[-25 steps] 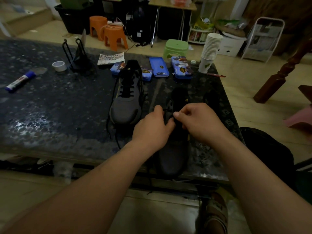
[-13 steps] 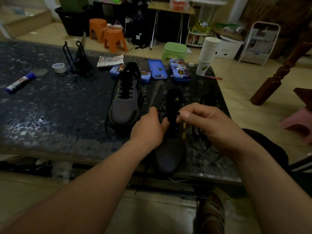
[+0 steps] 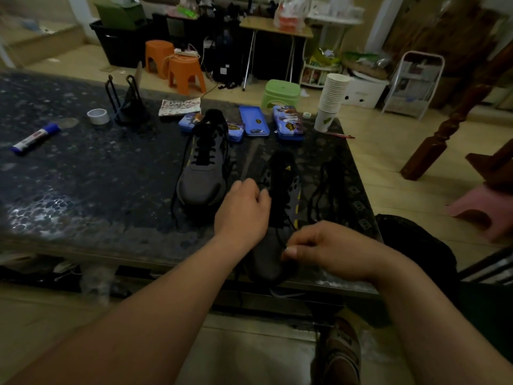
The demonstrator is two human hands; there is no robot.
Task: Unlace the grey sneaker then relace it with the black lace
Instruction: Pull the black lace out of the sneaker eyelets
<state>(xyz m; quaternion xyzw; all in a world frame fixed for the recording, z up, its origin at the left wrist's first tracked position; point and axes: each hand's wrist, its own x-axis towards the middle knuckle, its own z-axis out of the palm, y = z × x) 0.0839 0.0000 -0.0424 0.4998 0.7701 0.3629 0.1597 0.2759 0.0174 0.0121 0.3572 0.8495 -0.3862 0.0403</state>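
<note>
A: Right hand point(image 3: 330, 251) first: thumb point(image 3: 290, 252) and forefinger are pinched on a strand of the black lace point(image 3: 288, 232). The other fingers are tucked in, and the whole hand is over the toe of the grey sneaker point(image 3: 265, 263).

B: And that strand runs up from the pinch toward the eyelets. The hand is smeared with blur, though, so I can't make out where the lace end is.

A: Left hand point(image 3: 241, 212)?

B: The fingers are curled down onto the sneaker's left eyelet row, holding the shoe. The fingertips are hidden behind the knuckles, so I can't tell whether there's lace under them too.

A: And the sneaker itself?

B: It's flat on the dark speckled table point(image 3: 83, 176), toe at the near edge, heel pointing away. The right hand covers part of the toe. Just beside it on the right, a loose lace heap point(image 3: 326, 190) lies on the tabletop.

A: Containers?

B: There's a stack of paper cups point(image 3: 331, 101) at the far right corner, nested one inside another. Blue tins point(image 3: 254, 124) lie flat along the far edge, and their contents can't be seen from here.

A: One tin's half hidden.

B: Yes, behind the second sneaker point(image 3: 202, 168), which is laced in black. At the bottom, a sandalled foot point(image 3: 340, 354) is cut off by the frame.
</note>
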